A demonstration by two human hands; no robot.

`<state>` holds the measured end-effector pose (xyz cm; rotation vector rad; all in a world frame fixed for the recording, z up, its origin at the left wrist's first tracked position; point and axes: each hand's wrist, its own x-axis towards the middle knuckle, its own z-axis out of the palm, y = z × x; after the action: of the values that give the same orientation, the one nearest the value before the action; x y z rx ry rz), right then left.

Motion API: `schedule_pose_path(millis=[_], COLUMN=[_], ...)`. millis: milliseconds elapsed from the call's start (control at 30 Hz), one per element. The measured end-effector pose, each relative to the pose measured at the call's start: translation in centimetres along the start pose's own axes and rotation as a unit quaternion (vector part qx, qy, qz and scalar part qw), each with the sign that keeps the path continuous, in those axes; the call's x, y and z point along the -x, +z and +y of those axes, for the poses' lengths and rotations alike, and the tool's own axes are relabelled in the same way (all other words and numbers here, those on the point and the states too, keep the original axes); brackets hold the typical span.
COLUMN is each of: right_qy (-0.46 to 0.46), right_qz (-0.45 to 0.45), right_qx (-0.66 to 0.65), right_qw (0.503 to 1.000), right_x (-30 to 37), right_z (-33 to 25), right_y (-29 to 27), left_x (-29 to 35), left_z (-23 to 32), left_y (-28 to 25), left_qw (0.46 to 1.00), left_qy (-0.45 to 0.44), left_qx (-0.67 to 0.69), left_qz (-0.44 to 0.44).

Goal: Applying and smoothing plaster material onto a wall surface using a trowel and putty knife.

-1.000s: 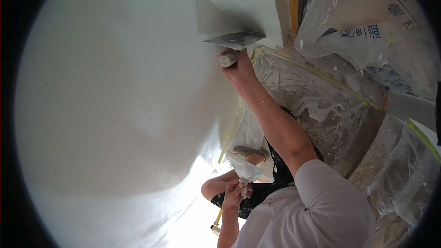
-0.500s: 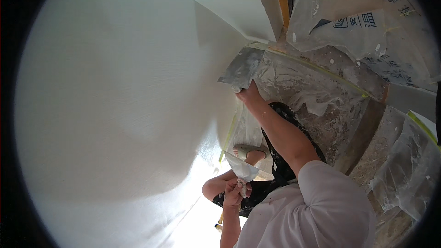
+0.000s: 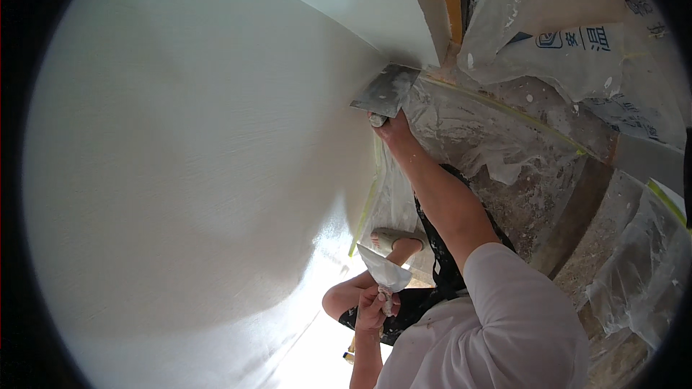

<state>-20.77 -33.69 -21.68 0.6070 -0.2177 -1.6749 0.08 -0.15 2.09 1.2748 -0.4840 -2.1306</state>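
The right hand (image 3: 393,128) over there grips a broad trowel (image 3: 387,89) low by the wall (image 3: 194,173), seemingly angled to fit the corner (image 3: 372,44); the left hand (image 3: 370,310) clasps a putty knife (image 3: 388,275), apparently out of the way.

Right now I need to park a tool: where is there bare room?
Looks bare: the brown floor strip between plastic sheet and crumpled plastic. Crowded: the wall corner, where the right hand holds the wide blade; over the shorts, where the left hand holds the scraper.
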Motion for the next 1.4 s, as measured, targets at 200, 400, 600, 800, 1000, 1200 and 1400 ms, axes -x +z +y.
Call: schedule_pose_path(millis=[200,400,600,800,1000,1200,1400], right_qy=[-0.01,-0.023,-0.028,-0.044,-0.03,-0.001,0.029], right_qz=[0.052,0.215,0.101,0.161,0.14,0.088,0.122], right_qx=[-0.035,-0.074,-0.022,-0.063,-0.05,-0.048,-0.104], right_qw=[0.998,0.974,0.994,0.984,0.988,0.995,0.987], right_x=[-1.5,-2.9,1.8,0.0,-0.6,1.7,4.4], right_z=[0.1,0.0,1.6,0.4,1.2,4.9,9.2], right_y=[2.1,7.3,5.3,3.2,6.0,14.4,23.6], left_x=[-0.3,-0.2,-0.4,-0.7,-0.3,0.0,0.9], left_z=[0.2,0.0,-0.1,0.2,0.5,0.8,0.7], left_y=[0.1,0.2,0.4,0.4,0.6,0.8,0.9], left_qw=[1.0,1.0,1.0,1.0,1.0,1.0,1.0], left_qy=[-0.003,-0.01,-0.021,-0.015,-0.015,-0.02,0.011], left_qx=[0.011,0.012,0.002,-0.011,-0.016,-0.019,-0.024], left_qz=[-0.013,-0.004,0.003,0.003,0.0,-0.009,-0.011])
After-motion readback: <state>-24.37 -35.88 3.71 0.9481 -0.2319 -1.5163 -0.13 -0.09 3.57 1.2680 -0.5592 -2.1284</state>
